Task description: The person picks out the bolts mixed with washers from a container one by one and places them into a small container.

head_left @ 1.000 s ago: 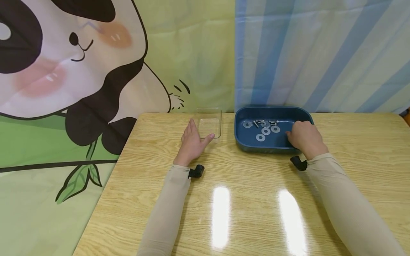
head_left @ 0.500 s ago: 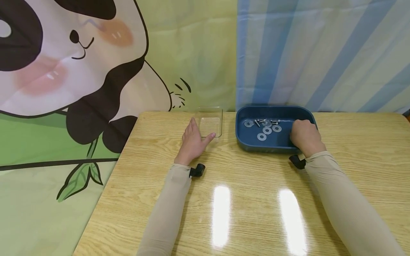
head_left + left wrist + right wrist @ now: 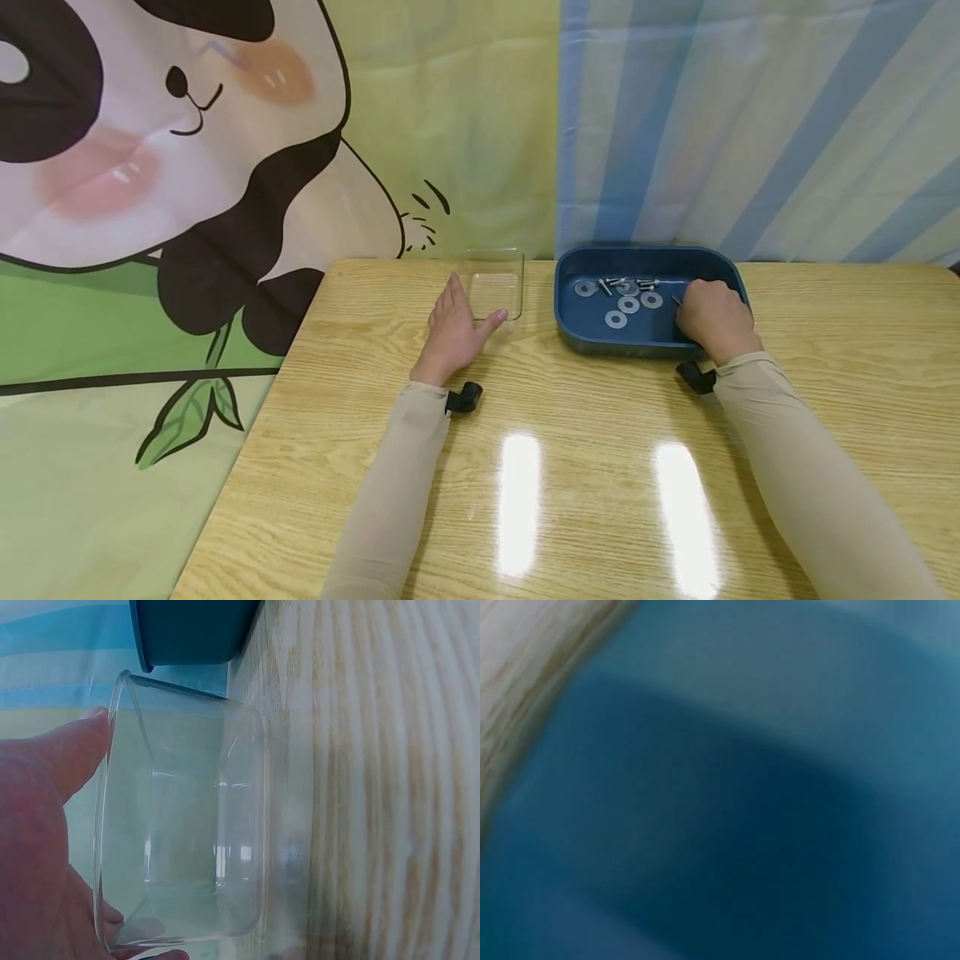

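Observation:
My right hand (image 3: 716,321) is inside the right end of the blue bin (image 3: 637,340), its fingers curled down. A thin metal shank, like that of a bolt (image 3: 677,301), juts from its left side; the fingertips are hidden beneath the hand. Several flat washers (image 3: 628,305) and small silver bolts (image 3: 617,282) lie toward the bin's left and middle. My left hand (image 3: 450,332) rests against a clear square container (image 3: 495,292), fingers extended along its left side. In the left wrist view the thumb (image 3: 84,750) touches the container's rim.
The wooden table (image 3: 577,500) runs up to a printed curtain (image 3: 465,125) right behind the containers. A short gap separates the clear container from the bin. In the right wrist view, the bin's blue wall (image 3: 727,825) fills most of the frame, blurred.
My right hand has shifted slightly within the bin, and a metal shank now shows beside its fingers. The left hand and clear container keep their places; the head view has drifted a little.

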`<state>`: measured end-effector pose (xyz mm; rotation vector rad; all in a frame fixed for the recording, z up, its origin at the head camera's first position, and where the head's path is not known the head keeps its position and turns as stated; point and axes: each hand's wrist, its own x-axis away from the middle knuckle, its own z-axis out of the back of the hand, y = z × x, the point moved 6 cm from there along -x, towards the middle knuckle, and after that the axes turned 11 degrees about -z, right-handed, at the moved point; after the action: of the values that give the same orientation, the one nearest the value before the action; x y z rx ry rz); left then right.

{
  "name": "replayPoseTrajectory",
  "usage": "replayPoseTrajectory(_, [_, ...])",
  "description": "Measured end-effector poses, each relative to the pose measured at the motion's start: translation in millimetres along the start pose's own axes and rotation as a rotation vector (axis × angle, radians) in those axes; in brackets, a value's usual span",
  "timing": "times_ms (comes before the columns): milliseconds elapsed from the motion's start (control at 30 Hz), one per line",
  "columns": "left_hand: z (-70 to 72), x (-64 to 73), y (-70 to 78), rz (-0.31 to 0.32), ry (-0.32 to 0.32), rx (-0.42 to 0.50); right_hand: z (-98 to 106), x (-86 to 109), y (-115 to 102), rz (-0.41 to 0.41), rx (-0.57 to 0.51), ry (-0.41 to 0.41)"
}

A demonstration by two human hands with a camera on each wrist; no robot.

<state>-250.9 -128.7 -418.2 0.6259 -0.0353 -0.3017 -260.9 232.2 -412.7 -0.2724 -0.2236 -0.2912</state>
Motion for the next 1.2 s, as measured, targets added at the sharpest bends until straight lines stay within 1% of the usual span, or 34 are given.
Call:
replayPoseTrajectory(367, [-1.9,-1.5,-2.9,-0.003,-0.004,-0.002,-2.9,-2.4,0.5,-0.025,0.021,-0.048])
replayPoseTrajectory(500, [-1.3,-1.2,-2.3,-0.005,-0.002,-0.003,-2.0,-1.8,-0.3,-0.021,0.013,-0.046])
replayPoseTrajectory(667, [-0.3,-1.0,-1.6,-0.001,0.005,0.01,2.2,1.0,-2.6,0.02,-0.011,-0.005])
replayPoseTrajectory(900, [-0.9,-0.6,-3.3,0.041,0.007,0.086,9.1,7.5,-6.6,0.101,-0.062,0.073])
replayPoseTrajectory(1033, [-0.2,-0.3,-4.4,0.05,0.01,0.113,12.6,11.4,-9.6,0.14,-0.088,0.126])
replayPoseTrajectory(1200, [0.1,-0.7,-6.4,0.048,0.012,0.137,14.4,16.6,-13.1,0.154,-0.111,0.147])
